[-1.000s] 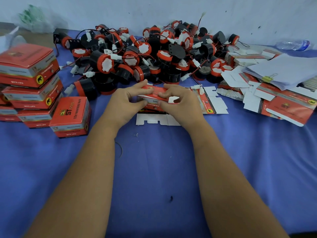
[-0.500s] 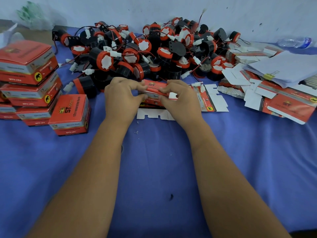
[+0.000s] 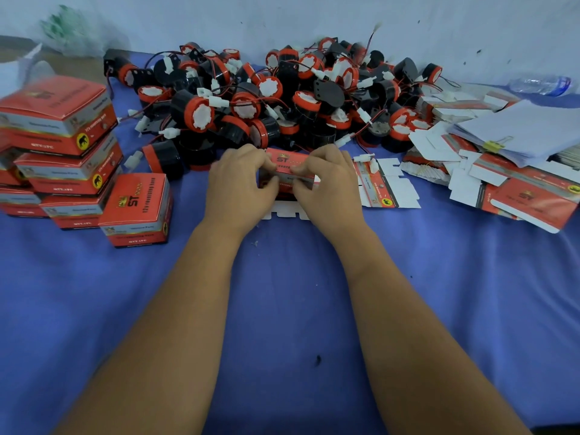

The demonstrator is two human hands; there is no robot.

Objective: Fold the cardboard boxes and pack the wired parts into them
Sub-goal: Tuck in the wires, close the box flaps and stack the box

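Note:
A red cardboard box, partly folded, stands on the blue cloth just in front of the pile of black and red wired parts. My left hand grips its left end with curled fingers. My right hand pinches its right end, thumb against the front face. White flaps stick out on the cloth below the box. Another flat box blank lies just right of my right hand.
Several closed red boxes are stacked at the left, one standing nearest. Flat blanks and a clipped stack of white paper lie at the right. A plastic bottle lies by the wall.
Both hands have stayed on the box; the fingers have curled tighter over its top, and the box now stands more upright between them.

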